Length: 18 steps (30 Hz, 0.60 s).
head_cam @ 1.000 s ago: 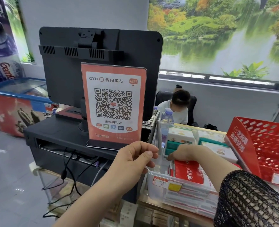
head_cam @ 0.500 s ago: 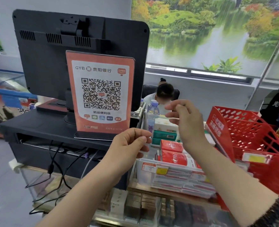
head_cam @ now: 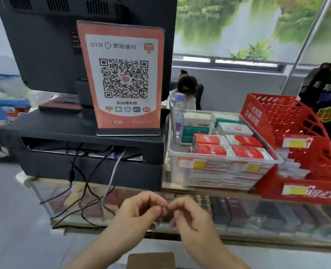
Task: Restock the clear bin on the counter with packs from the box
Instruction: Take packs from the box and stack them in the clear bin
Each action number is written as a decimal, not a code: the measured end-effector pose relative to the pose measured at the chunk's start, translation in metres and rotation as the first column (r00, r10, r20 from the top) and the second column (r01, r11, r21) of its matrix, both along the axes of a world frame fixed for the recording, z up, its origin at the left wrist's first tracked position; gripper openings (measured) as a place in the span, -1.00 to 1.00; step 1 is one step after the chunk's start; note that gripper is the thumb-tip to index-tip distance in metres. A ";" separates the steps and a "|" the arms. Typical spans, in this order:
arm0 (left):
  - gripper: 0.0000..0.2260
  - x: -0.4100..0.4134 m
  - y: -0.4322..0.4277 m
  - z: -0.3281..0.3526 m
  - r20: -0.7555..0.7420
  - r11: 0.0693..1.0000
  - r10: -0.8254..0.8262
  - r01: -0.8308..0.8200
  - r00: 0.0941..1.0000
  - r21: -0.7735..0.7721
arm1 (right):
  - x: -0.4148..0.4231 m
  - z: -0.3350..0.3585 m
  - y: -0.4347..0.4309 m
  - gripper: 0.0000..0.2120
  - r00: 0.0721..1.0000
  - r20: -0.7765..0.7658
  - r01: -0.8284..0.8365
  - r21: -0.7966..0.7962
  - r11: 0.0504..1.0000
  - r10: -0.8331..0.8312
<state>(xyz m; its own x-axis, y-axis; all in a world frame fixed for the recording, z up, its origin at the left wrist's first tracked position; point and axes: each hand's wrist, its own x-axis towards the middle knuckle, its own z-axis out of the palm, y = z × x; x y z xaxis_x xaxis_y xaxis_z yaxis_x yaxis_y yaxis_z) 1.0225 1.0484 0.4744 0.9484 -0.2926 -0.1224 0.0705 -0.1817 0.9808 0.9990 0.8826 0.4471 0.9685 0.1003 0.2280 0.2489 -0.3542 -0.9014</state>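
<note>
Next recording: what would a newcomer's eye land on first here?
The orange QR sign stands mid-frame, in front of the black monitor. Right of it, the clear bin on the counter holds red, green and white packs, with a red basket beside it. Low centre, the left hand and right hand meet at curled fingertips; whether they pinch anything is unclear.

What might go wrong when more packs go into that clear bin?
The red packs in the front rows already reach the rim of the clear bin, so another laid on top may slide off. A water bottle stands upright at the bin's far left corner; reaching for the back rows might tip it. The QR sign stands just left of the bin and might get bumped.
</note>
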 end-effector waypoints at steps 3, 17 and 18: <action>-0.81 -0.008 0.005 -0.032 -0.058 0.998 0.025 -0.021 0.998 0.064 | -0.003 -0.029 0.003 -0.71 0.985 -0.171 -0.031 -0.059 0.998 0.021; -0.84 -0.064 -0.001 -0.246 -0.338 0.958 0.195 -0.105 0.921 0.268 | -0.044 -0.213 -0.018 -0.77 0.932 -0.360 -0.039 -0.166 0.985 -0.024; -0.84 -0.069 -0.002 -0.266 -0.358 0.953 0.206 -0.103 0.911 0.285 | -0.050 -0.230 -0.021 -0.76 0.926 -0.376 -0.032 -0.162 0.986 -0.031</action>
